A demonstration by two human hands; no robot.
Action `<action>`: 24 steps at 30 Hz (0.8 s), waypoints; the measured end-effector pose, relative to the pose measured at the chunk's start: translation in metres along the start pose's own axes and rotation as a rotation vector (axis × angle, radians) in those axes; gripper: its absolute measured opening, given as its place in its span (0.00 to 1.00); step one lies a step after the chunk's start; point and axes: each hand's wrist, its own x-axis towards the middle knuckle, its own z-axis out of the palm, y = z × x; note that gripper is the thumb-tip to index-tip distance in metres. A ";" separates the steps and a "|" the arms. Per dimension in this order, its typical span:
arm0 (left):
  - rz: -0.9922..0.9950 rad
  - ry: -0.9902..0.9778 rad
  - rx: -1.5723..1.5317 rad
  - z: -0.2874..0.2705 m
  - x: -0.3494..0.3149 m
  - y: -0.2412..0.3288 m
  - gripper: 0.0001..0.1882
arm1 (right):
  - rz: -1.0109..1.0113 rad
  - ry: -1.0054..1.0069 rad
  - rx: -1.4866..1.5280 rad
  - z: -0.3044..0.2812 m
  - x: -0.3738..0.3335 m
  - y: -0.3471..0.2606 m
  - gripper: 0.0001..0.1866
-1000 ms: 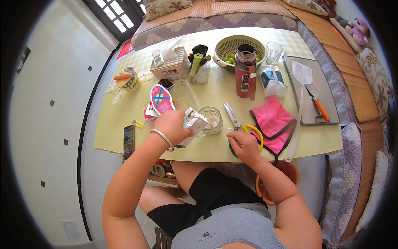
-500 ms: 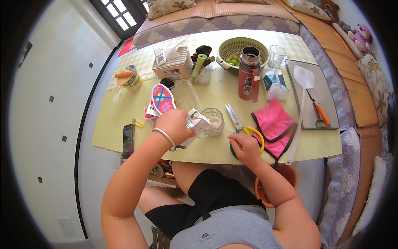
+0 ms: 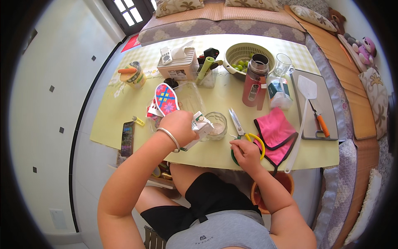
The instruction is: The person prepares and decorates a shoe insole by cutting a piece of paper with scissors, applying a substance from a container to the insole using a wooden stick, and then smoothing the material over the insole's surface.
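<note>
My left hand (image 3: 179, 129) is closed around a white carton (image 3: 201, 126), tilted with its opened top toward a glass cup (image 3: 217, 125). Pale powder lies in the cup. My right hand (image 3: 247, 154) is curled closed at the table's front edge, over part of a pair of scissors (image 3: 236, 122) with one yellow and one green handle. Whatever those fingers may hold is hidden. Just beyond my left hand are a colourful patterned insole (image 3: 166, 99) and a clear plastic tray (image 3: 192, 97). Beside the scissors lies a pink cloth (image 3: 274, 135) with dark edging.
A red thermos (image 3: 255, 85) without a lid stands before a colander (image 3: 229, 62) of green fruit. At the right are a white spatula (image 3: 306, 87) and an orange-handled knife (image 3: 322, 125) on a board (image 3: 296, 95). A phone (image 3: 127, 139) lies left; a tissue box (image 3: 176, 69) stands behind.
The whole view has shifted slightly, with the table lower in the picture. Both hands keep nearly the same places on the table, and the carton stays tilted at the cup.
</note>
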 end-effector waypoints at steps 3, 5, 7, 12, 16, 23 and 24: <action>0.003 0.005 0.004 0.001 0.000 -0.001 0.22 | -0.029 -0.010 -0.008 0.000 0.000 0.001 0.07; 0.008 0.014 0.000 0.002 0.000 -0.002 0.22 | 0.009 -0.001 0.011 -0.001 0.000 -0.001 0.06; 0.016 0.024 -0.013 0.003 0.000 -0.003 0.22 | 0.072 0.054 0.052 -0.001 -0.001 -0.002 0.06; 0.012 0.029 -0.035 0.006 0.000 -0.005 0.21 | 0.310 0.222 0.227 -0.007 0.004 0.000 0.07; 0.002 0.044 -0.064 0.009 -0.003 -0.005 0.20 | 0.215 0.171 0.040 -0.022 0.014 -0.004 0.07; 0.012 0.110 -0.198 0.019 -0.012 -0.013 0.22 | 0.207 0.115 0.054 -0.022 -0.001 0.001 0.06; 0.016 0.128 -0.235 0.025 -0.014 -0.017 0.22 | 0.179 0.104 0.026 -0.020 -0.003 -0.001 0.06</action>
